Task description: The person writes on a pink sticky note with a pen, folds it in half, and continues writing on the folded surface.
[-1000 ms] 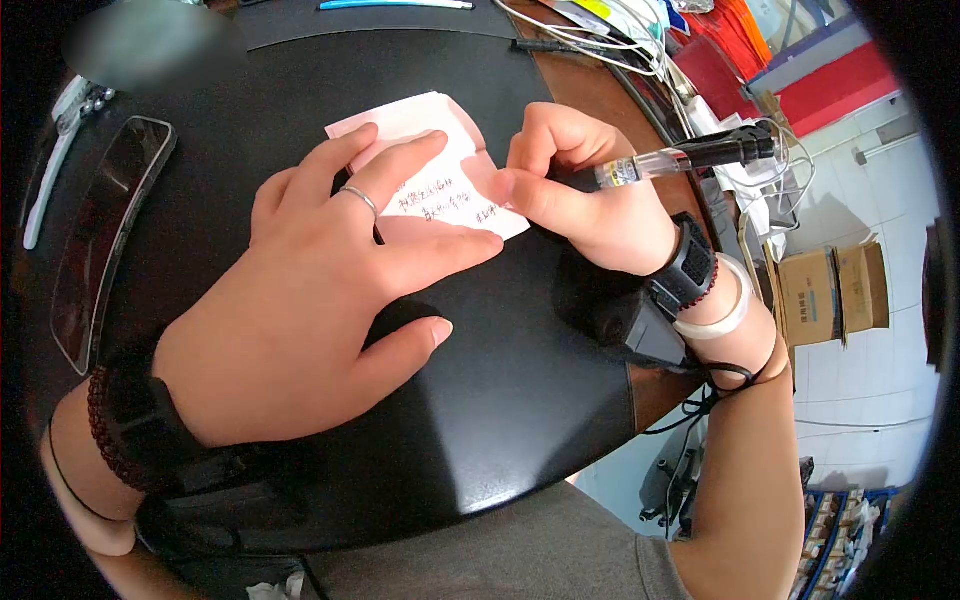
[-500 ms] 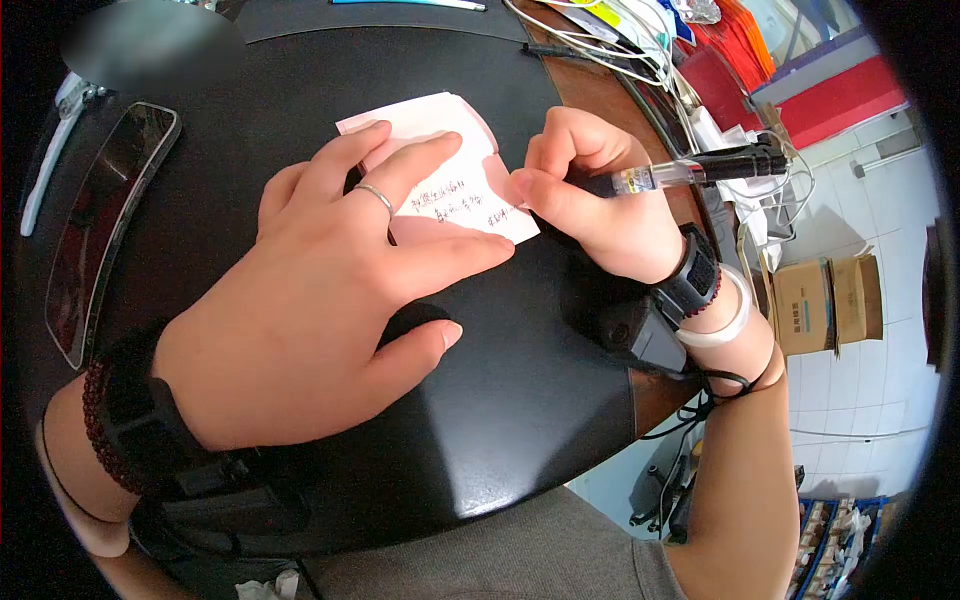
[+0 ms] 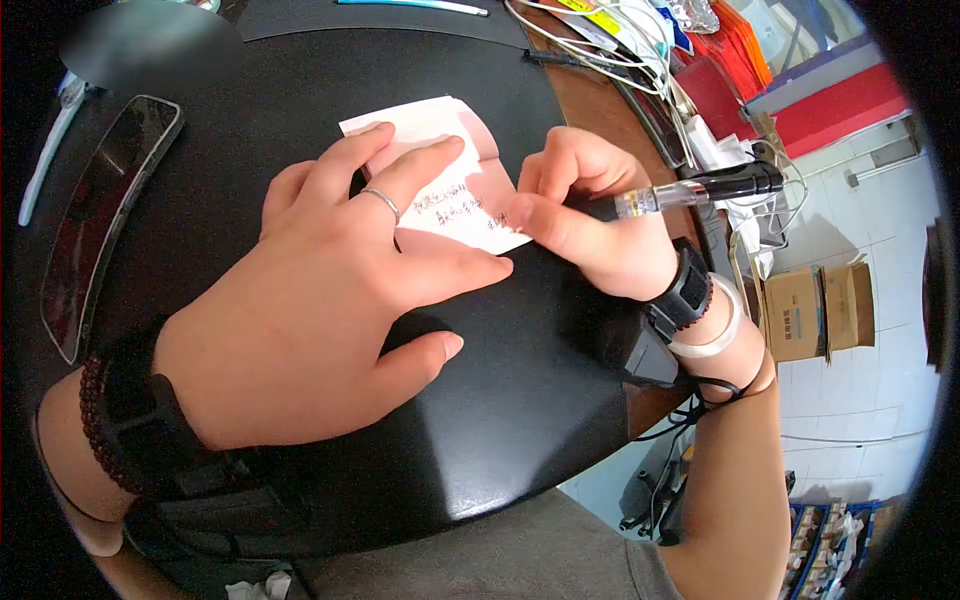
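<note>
A small pale pink sheet of note paper (image 3: 470,205) with several short lines of dark handwriting lies on the black desk. My left hand (image 3: 310,270) rests over its left side, fingers spread and thumb apart, a ring on one finger. Pinched in my right hand (image 3: 600,225) is a pen (image 3: 690,193) with a clear barrel and a black end, leaning out to the right. Its tip is hidden behind my fingers, which are at the right edge of the paper beside the last characters.
A smartphone (image 3: 110,220) lies at the left, near a white slim stick (image 3: 50,150). White cables (image 3: 620,60) and orange packets (image 3: 735,45) crowd the back right. A black box-like device (image 3: 650,350) sits under my right wrist. Cardboard boxes (image 3: 795,315) stand beyond the desk.
My right hand with the pen sits slightly lower in view. The paper's right part looks a little more lifted or curved. My left hand has barely moved.
</note>
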A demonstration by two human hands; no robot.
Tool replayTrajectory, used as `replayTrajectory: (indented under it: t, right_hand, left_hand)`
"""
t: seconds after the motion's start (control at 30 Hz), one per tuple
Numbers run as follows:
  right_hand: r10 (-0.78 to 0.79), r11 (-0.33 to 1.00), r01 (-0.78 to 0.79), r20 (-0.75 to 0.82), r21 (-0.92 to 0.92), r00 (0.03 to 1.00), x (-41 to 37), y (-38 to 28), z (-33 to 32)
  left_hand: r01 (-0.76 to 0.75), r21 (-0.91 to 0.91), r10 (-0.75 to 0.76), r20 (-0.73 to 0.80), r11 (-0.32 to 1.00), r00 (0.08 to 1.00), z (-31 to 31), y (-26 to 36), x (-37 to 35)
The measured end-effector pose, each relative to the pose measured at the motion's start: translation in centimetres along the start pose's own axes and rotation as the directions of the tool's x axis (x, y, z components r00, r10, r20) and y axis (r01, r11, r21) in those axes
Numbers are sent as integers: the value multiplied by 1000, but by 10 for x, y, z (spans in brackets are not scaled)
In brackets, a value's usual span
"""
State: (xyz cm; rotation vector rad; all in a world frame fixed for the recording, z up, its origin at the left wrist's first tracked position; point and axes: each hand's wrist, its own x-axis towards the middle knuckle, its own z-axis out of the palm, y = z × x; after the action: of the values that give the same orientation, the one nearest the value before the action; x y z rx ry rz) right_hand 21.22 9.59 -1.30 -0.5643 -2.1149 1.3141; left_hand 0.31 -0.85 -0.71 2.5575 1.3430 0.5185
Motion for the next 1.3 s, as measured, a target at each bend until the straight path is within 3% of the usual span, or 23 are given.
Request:
replayTrajectory:
  t: [0.23,0.33,0.4,0.53,0.6,0.7,1.3]
  right_hand:
    - [35,999,-35,17,-3,999,0,-3,3]
    - [50,994,-48,26,-100,998,0,-3,2]
    - [-14,993,19,40,-118,999,0,-1,2]
    - [-42,994,46,35,-102,998,0,0,3]
    - [34,999,-34,-12,15,999,1,-2,5]
    - [0,994,5,43,-109,999,-1,-2,2]
    - [11,994,-11,3,-113,1000,-1,-3,1]
  left_hand:
    - [3,27,-3,-3,1000,1000,2,1,0]
    - [12,20,-12,11,1000,1000,1,1,1]
    - [15,18,-15,11,1000,1000,2,2,0]
    - [21,19,-21,18,1000,1000,1,2,1]
    - [18,9,-18,22,1000,1000,1,1,1]
    - [13,3,-13,9,1000,1000,1,1,1]
    - [7,13,-7,6,1000,1000,1,0,1]
